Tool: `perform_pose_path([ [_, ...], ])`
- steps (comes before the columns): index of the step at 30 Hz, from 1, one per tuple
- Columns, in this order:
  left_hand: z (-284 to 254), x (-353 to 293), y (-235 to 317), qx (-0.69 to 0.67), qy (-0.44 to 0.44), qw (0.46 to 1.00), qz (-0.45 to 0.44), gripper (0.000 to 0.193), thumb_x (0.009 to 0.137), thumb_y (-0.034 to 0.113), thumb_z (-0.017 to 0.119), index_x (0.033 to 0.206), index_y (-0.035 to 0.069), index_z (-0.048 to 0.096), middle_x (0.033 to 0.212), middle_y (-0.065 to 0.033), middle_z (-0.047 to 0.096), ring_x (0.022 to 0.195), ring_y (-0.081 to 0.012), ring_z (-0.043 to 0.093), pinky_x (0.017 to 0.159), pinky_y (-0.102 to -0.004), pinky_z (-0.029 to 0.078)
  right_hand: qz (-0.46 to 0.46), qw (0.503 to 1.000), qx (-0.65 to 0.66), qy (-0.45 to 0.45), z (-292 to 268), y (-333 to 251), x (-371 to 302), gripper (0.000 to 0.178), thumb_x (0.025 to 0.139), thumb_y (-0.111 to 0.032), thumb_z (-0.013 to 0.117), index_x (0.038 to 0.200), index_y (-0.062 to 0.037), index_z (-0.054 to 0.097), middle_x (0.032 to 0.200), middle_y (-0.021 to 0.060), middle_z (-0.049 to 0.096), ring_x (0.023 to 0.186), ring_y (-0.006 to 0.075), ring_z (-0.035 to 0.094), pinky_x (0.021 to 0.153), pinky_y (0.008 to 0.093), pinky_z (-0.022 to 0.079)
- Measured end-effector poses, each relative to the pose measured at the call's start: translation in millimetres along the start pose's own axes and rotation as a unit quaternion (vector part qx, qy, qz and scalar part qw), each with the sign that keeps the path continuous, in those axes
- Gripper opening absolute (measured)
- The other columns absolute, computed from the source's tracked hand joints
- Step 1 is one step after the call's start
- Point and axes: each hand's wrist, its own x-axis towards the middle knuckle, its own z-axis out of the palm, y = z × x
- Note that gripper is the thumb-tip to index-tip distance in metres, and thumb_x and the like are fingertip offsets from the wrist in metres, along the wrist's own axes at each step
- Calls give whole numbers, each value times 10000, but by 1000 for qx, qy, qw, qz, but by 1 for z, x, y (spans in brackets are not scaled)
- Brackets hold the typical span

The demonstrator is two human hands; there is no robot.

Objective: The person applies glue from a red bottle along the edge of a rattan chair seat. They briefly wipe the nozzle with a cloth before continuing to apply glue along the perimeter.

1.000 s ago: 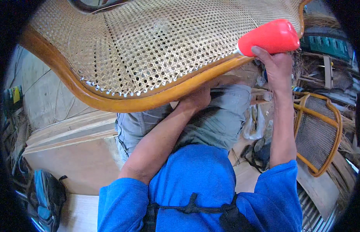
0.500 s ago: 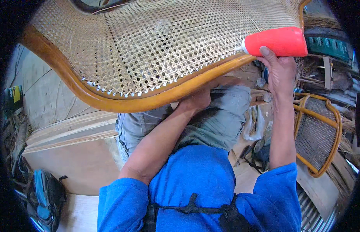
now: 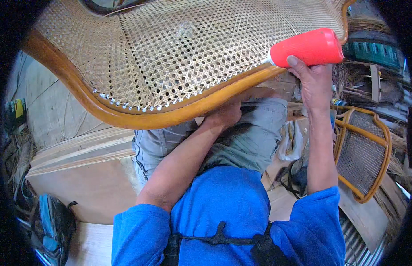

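A red squeeze bottle (image 3: pixel 310 46) with a white nozzle lies in my right hand (image 3: pixel 314 82), my thumb pressed along its side. Its nozzle points left and meets the edge of the cane mesh (image 3: pixel 179 48), where the mesh joins a curved brown wooden frame (image 3: pixel 166 119). White dabs of glue line that edge along the frame's near curve. Beneath the frame, my left hand (image 3: pixel 226 116) reaches up over my lap; its fingers are hidden by the wood, so their hold cannot be seen.
To the right stands a smaller wood-framed cane panel (image 3: pixel 363 148). Stacked boards (image 3: pixel 82 164) fill the left side, with a dark and blue backpack (image 3: pixel 53 228) below them. A green crate (image 3: pixel 374 54) and loose fibre strands lie at the far right.
My right hand has moved the red bottle a little to the left along the frame edge, its nozzle travelling with it. My left hand has stayed in place.
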Motion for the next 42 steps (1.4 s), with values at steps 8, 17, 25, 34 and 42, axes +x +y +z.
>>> perform_pose_path([
  [8,11,-2,-9,26,4,999,-21,418,640,40,501,1050,-1,573,1020,-236,592,993,-400,545,886,-464,428,-95,983,-115,107,-3,-23,-5,309,735,-273,727,918,-37,645,883,71,660,828,188,617,803,331,452],
  [17,2,-2,-2,11,11,1000,13,443,621,35,494,1057,25,569,1002,-226,596,956,-381,557,851,-466,448,-20,996,66,64,-10,11,7,333,715,-215,752,961,-34,620,893,57,650,824,182,605,800,320,453],
  [25,-1,-2,0,-45,-1,998,35,444,617,21,485,1052,23,573,968,-227,604,943,-391,561,846,-470,443,16,999,17,49,-11,14,3,321,725,-256,745,937,-37,643,866,53,662,803,165,612,771,307,460],
  [34,18,-1,-13,3,-23,1000,-16,470,627,-12,462,1082,26,576,1007,-232,596,975,-383,556,862,-457,441,-10,997,-82,0,2,-8,-1,323,730,-291,720,920,-39,650,856,119,667,785,200,635,748,315,471],
  [42,12,0,-9,0,-27,1000,-8,572,685,-11,463,1255,33,443,1282,-238,431,1223,-386,368,1065,-429,263,-45,993,-90,66,-14,-28,3,272,738,-202,717,943,-39,642,897,93,658,831,187,621,763,319,471],
])
